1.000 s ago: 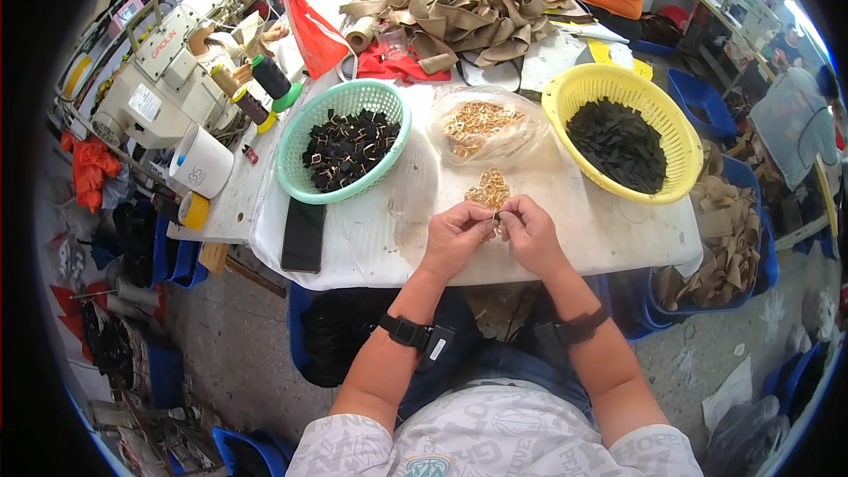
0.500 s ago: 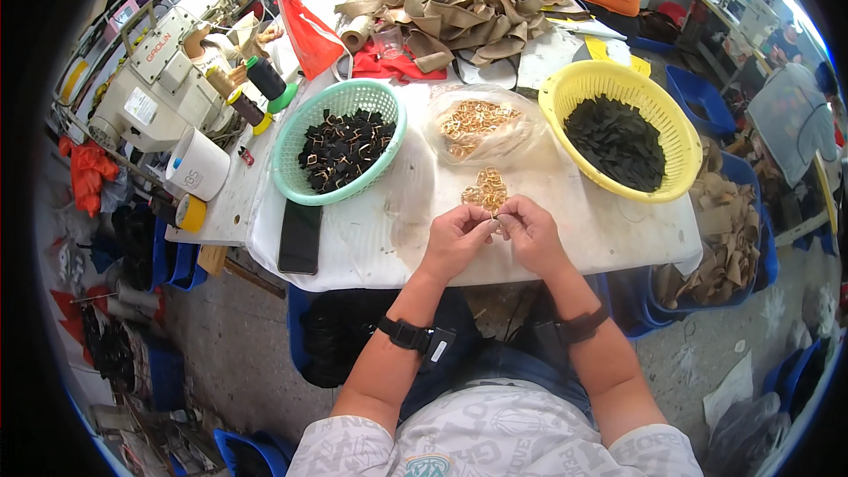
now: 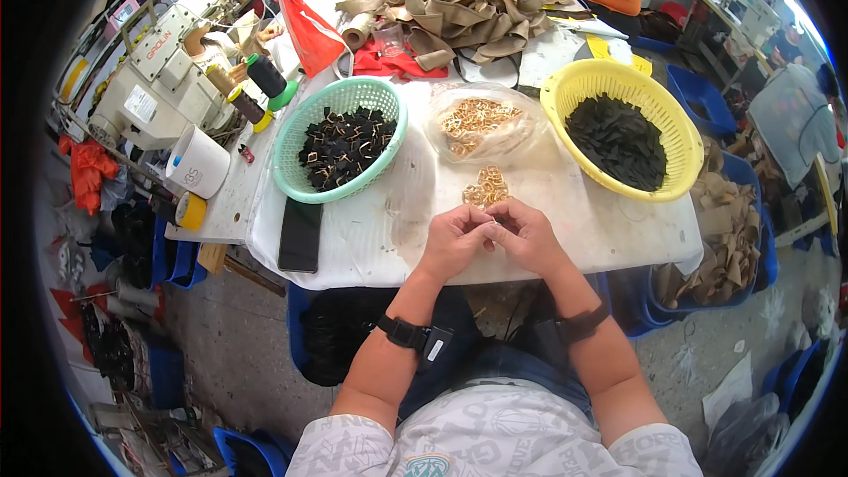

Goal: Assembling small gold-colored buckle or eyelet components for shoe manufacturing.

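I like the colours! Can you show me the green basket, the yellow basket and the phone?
green basket [image 3: 291, 137], head view, on its left rim.
yellow basket [image 3: 609, 77], head view, on its far rim.
phone [image 3: 300, 235], head view, on the middle of its dark screen.

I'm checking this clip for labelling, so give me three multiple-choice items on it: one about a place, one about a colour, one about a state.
1. Where does the black phone lie?
A. on the table, left of the hands
B. inside the yellow basket
C. on the floor

2. What colour is the basket holding the black pieces with gold parts?
A. red
B. green
C. white

3. How are the two hands placed?
A. far apart at the table's ends
B. together over the table's near edge, fingertips meeting
C. resting in the lap

Answers:
1 A: the phone lies flat on the white table near its left corner.
2 B: its rim is green, while the yellow basket holds plain black pieces.
3 B: the left hand and right hand meet just below the small heap of gold rings.
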The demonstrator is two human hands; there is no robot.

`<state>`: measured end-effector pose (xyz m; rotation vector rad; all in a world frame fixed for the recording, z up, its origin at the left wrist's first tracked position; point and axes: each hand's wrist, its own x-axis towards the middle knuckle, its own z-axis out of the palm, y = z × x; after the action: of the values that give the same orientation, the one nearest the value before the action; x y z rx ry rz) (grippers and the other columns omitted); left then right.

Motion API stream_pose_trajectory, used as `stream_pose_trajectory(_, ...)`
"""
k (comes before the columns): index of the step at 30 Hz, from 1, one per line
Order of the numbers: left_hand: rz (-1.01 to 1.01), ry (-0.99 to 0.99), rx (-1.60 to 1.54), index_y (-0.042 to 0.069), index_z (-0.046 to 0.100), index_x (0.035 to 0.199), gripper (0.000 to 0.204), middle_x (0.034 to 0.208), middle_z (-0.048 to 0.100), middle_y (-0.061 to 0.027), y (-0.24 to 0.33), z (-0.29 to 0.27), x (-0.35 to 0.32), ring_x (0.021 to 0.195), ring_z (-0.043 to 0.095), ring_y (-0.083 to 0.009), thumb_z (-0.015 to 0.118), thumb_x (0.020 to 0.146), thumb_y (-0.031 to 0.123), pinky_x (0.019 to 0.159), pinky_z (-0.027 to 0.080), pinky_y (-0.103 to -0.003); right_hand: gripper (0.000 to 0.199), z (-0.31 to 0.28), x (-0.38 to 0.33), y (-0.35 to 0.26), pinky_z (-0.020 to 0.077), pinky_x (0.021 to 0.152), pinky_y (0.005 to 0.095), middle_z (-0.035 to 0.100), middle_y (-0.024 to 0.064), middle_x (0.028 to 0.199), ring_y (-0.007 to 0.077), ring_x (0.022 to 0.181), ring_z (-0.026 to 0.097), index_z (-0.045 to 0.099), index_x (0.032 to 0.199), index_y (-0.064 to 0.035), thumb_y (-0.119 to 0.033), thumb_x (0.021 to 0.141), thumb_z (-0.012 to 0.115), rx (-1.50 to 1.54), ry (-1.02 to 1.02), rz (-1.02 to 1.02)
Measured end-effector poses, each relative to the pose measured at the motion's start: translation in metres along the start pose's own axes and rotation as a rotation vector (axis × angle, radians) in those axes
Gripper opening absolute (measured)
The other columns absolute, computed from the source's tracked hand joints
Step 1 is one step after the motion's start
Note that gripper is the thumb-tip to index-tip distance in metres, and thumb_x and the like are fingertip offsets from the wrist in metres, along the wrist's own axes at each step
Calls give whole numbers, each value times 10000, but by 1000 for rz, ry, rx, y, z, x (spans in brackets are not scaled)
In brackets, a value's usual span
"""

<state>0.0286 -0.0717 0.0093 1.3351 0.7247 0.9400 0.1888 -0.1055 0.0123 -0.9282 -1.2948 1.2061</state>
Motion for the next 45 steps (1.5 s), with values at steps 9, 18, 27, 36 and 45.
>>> stream_pose_trajectory(9,10,-61,-8,-32,611,870,103,784,634,-50,1,0,-1,666,607,-108,648,879,64,613,505,-231,138,-2,-1,-2,424,551,177,594,-12,729,25,634,537,580,852,-8,-60,828,705,119,59,39)
stream_pose_trajectory(18,-5,-58,-1,-27,609,848,52,759,634,-51,-1,1,-2,646,596,-98,620,874,16,591,499,-226,97,1,-5,8,360,487,173,555,-50,646,3,568,442,631,797,-3,-55,794,712,-115,217,-17)
stream_pose_trajectory(27,-16,-43,28,-27,608,866,48,775,636,-53,4,2,-2,641,586,-95,611,883,18,578,486,-223,99,3,-5,3,436,513,190,589,-22,670,22,588,515,638,849,28,-29,788,690,-127,263,-18)
stream_pose_trajectory(36,-47,4,-93,-12,613,894,57,762,637,-48,4,-4,2,622,566,-87,617,886,44,568,465,-214,194,-2,-1,-5,443,536,190,602,21,834,55,628,561,583,1024,9,-5,832,614,217,106,-5)
stream_pose_trajectory(45,-56,46,-89,-16,610,871,54,727,628,-54,6,-2,3,604,559,-88,627,874,36,550,459,-214,97,-7,0,-3,425,507,192,619,16,785,62,610,569,594,958,-7,-57,875,599,99,77,121)
